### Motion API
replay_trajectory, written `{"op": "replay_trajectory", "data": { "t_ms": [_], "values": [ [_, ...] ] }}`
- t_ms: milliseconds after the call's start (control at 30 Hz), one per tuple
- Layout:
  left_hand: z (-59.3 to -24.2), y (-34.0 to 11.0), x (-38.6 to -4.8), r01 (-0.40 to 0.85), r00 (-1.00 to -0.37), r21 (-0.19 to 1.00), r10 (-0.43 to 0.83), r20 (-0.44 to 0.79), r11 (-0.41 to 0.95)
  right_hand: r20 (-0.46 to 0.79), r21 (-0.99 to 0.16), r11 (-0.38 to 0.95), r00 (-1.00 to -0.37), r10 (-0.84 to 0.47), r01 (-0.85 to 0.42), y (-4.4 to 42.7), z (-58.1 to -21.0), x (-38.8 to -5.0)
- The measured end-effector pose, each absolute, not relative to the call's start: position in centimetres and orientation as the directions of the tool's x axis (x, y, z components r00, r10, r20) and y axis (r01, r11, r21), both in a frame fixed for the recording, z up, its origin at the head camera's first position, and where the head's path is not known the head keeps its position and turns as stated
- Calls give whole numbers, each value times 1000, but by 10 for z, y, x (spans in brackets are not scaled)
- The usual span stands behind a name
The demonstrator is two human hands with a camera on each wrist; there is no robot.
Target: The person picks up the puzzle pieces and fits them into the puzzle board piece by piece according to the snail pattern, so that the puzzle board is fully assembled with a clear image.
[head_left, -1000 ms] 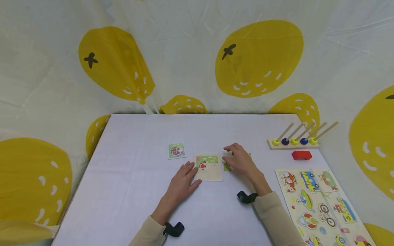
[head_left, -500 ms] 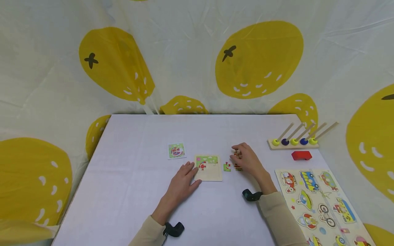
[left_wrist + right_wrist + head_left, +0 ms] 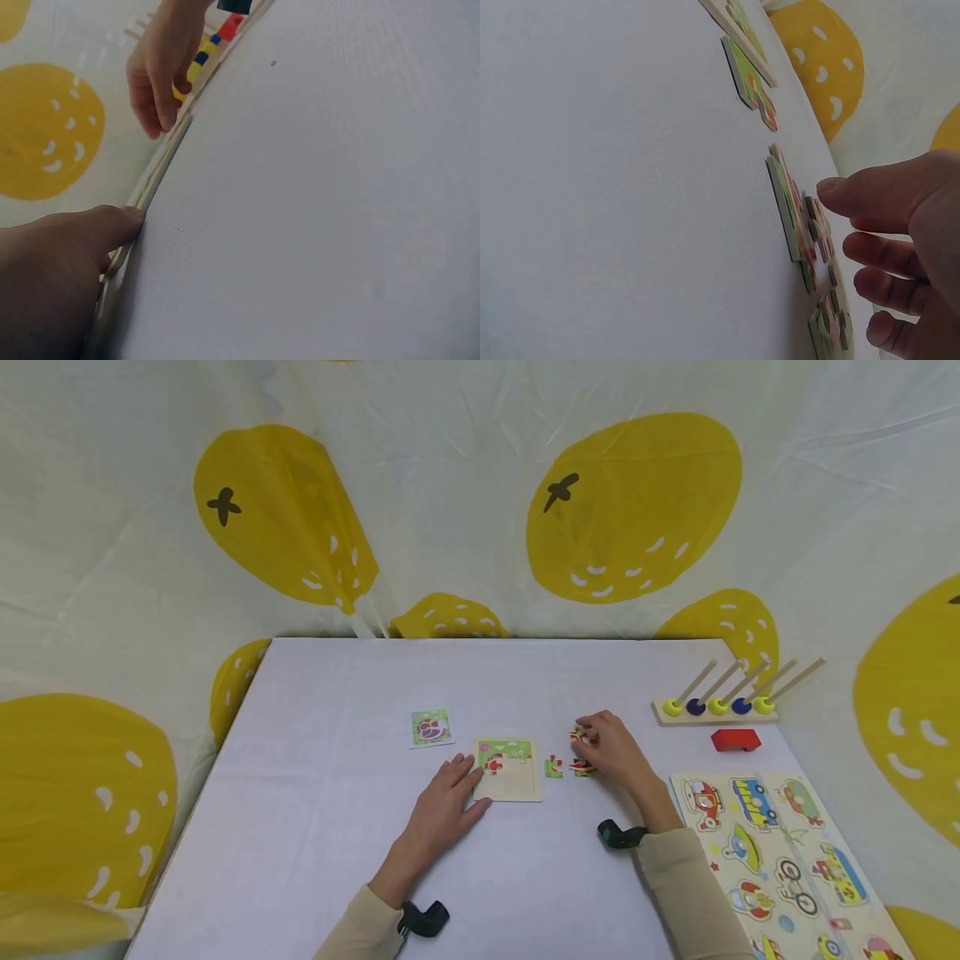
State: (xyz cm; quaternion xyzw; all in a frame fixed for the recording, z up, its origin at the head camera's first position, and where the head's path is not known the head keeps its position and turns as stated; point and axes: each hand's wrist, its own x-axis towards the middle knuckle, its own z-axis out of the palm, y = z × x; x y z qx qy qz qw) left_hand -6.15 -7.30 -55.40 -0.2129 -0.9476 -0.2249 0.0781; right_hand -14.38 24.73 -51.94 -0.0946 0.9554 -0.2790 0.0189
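Note:
My left hand (image 3: 442, 797) rests at the left side of a small wooden puzzle board (image 3: 517, 789), its fingers extended and its thumb by the front edge. The left wrist view shows the thumb (image 3: 120, 225) touching the board's edge. In the board's upper and left part lie fitted pieces with a green and red print. My right hand (image 3: 611, 747) is over a group of loose puzzle pieces (image 3: 581, 767) right of the board. Its thumb and fingers are apart in the right wrist view, nothing visible between them. A single puzzle piece (image 3: 553, 767) lies between board and group.
A square picture card (image 3: 431, 728) lies behind and left of the board. On the right stand a peg rack with beads (image 3: 716, 714) and a red block (image 3: 736, 740). A large vehicle puzzle board (image 3: 772, 843) covers the right front of the table.
My right hand has moved right, away from the board, and hovers over the loose pieces, uncovering the single piece and part of the group. The left hand stays put.

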Motion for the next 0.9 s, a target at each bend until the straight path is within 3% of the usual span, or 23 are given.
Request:
{"op": "replay_trajectory", "data": {
  "t_ms": [900],
  "values": [
    [-554,-74,-62,450,-890,367,377,255,814,-88,-545,833,-981,-173,-98,246,-518,-150]
  ]
}}
